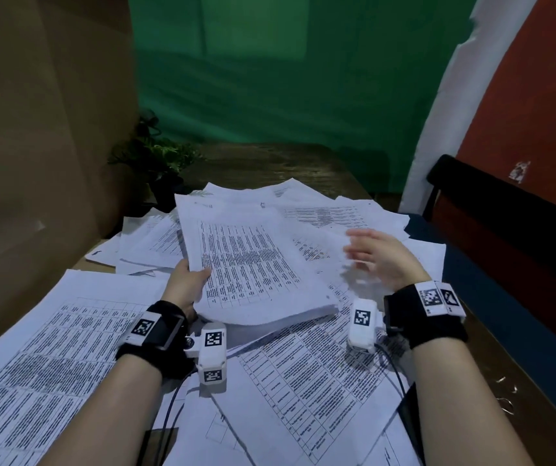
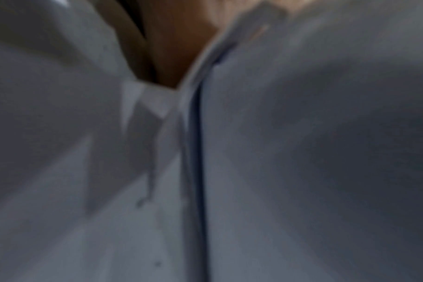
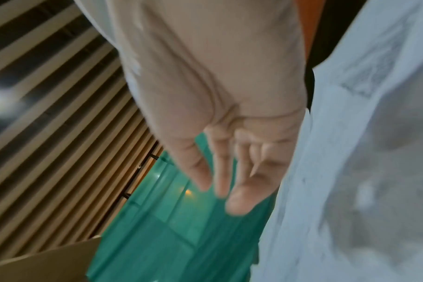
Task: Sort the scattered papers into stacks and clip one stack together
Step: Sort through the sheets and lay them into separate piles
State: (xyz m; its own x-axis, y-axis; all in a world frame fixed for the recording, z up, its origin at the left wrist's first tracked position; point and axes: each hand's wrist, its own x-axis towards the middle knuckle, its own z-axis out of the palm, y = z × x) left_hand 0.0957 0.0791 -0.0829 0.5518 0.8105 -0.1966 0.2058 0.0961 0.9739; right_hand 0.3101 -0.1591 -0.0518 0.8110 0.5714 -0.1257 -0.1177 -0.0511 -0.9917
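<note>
White printed papers [image 1: 320, 375], most carrying dense tables, lie scattered and overlapping across the wooden bench [image 1: 270, 163]. A thick stack [image 1: 253, 260] of sheets sits near the middle of the spread, tilted, with its near edge raised above the loose sheets beneath it.

The left hand [image 1: 187, 282] holds the stack at its left edge: the thumb lies on the top sheet and the fingers are hidden underneath. The left wrist view is blurred and shows only paper surfaces and edges at close range.

The right hand [image 1: 376, 255] hovers just right of the stack, above the scattered papers, blurred in the head view. In the right wrist view the right hand [image 3: 220, 106] shows its palm with the fingers [image 3: 196, 167] extended and slightly spread, holding nothing; paper [image 3: 362, 152] lies just beside it.

Several small metal clips [image 1: 507, 396] lie on bare bench surface at the right edge, well apart from the stack.

A potted plant [image 1: 155, 156] stands at the far left corner of the bench, beside a cardboard panel [image 1: 44, 129]. A green backdrop [image 1: 270, 79] hangs behind the bench.
</note>
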